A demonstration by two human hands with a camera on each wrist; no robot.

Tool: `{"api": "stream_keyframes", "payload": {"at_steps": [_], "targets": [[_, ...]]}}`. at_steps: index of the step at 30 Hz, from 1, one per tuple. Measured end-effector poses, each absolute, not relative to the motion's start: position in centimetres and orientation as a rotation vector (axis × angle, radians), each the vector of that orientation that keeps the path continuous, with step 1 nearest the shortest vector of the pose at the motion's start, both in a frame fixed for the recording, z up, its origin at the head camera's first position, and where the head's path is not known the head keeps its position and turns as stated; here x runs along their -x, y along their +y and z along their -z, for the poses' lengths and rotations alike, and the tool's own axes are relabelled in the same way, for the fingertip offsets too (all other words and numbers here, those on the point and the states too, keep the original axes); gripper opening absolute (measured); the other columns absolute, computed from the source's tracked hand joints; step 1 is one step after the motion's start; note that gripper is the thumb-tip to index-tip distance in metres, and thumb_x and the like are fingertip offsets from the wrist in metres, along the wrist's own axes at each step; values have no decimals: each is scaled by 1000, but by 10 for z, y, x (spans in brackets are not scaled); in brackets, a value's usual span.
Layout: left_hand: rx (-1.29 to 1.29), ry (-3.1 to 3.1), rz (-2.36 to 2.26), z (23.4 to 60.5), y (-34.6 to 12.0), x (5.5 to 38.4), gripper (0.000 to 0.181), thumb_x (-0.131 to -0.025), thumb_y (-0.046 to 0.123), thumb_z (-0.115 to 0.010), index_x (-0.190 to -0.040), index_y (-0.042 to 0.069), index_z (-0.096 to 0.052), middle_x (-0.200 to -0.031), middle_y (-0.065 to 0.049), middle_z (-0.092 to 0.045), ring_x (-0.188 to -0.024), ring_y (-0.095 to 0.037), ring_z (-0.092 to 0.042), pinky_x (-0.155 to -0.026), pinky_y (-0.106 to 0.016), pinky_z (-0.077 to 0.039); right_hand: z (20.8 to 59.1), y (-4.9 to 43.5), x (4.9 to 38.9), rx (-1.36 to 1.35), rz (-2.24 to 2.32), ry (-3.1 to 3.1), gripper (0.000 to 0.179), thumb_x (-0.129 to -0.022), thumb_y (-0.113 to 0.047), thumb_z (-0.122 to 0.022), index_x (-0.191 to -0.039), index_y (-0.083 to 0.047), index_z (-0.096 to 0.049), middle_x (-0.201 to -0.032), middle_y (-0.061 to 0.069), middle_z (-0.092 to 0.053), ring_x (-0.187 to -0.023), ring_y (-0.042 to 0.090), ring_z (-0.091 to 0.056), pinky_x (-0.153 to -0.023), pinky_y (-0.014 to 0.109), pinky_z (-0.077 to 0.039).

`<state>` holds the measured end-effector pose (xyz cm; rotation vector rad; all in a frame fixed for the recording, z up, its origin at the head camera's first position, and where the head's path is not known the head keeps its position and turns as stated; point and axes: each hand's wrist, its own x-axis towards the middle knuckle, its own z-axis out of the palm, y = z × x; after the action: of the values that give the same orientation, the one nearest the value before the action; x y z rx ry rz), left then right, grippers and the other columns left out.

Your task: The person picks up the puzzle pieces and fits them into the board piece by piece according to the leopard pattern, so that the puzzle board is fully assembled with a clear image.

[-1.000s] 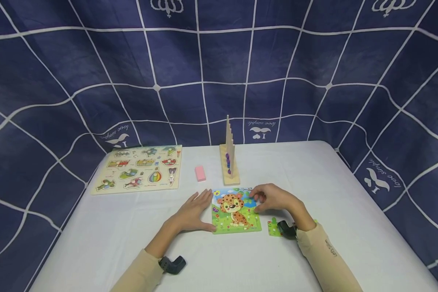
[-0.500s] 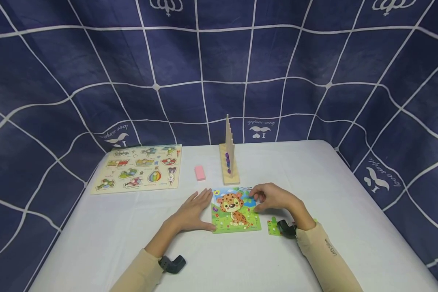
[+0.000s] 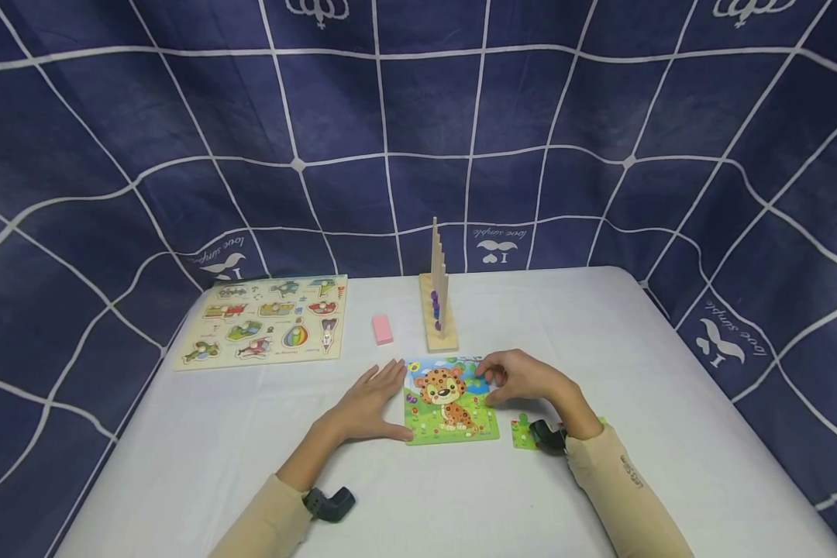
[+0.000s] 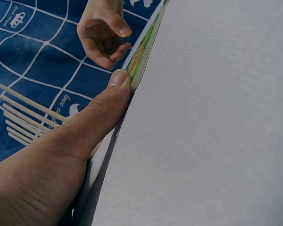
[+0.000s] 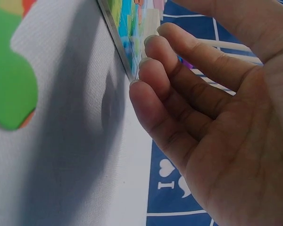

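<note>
- Leopard puzzle (image 3: 446,403): lies flat on white worktop (image 3: 404,511), about midway between left and right edges.
- Orientation: points leopard's head toward far edge, feet toward near side. Looks nearly square; long axis cannot be told.
- Left hand (image 3: 365,407): fingers extended, thumb spread wide. Touches puzzle's left edge with thumb tip, by near-left corner; fingertips beside far-left corner.
- Right hand (image 3: 526,378): fingers side by side, loosely bent, gap to thumb. Reaches to puzzle's right edge with fingertips; contact cannot be told.
- Green puzzle piece (image 3: 521,435): lies off puzzle's near-right corner, partly hidden under right wrist camera (image 3: 547,438).
- Toward far edge: peg stand (image 3: 442,343), base running far to near; pink block (image 3: 382,330) just left of it; vehicle board (image 3: 254,316) by far-left corner.
- Writing: reads "love simple" upside down on blue curtain (image 3: 418,116), with "I" and a heart. Seems to read "Let's Slim" on right sleeve (image 3: 621,480). Vehicle board captions too small to read.
</note>
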<state>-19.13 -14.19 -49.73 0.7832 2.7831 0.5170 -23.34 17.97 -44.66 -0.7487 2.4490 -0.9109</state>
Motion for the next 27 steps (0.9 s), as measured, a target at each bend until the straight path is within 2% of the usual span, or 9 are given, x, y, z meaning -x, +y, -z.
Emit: {"api": "stream_keyframes", "payload": {"at_steps": [16,27], "targets": [[-785,2787,-512,497,-141,191,123,-67,80,-65,-155,6,-21,-164,-6,-15,-153,-21,-11,-126,-45,-8,442,180,230,757,899,2473,45,-70,-12,-85,-109,-1,-67,-86,7,-63,-72,12,-51,-61,19,-46],[-775,2785,-510,497,-141,191,125,-66,81,-64,-155,7,-19,-164,-5,-13,-154,-20,-10,-126,-44,-7,447,201,207,659,820,2556,49,-68,-17,-88,-110,-4,-66,-86,1,-60,-76,14,-51,-63,20,-46]]}}
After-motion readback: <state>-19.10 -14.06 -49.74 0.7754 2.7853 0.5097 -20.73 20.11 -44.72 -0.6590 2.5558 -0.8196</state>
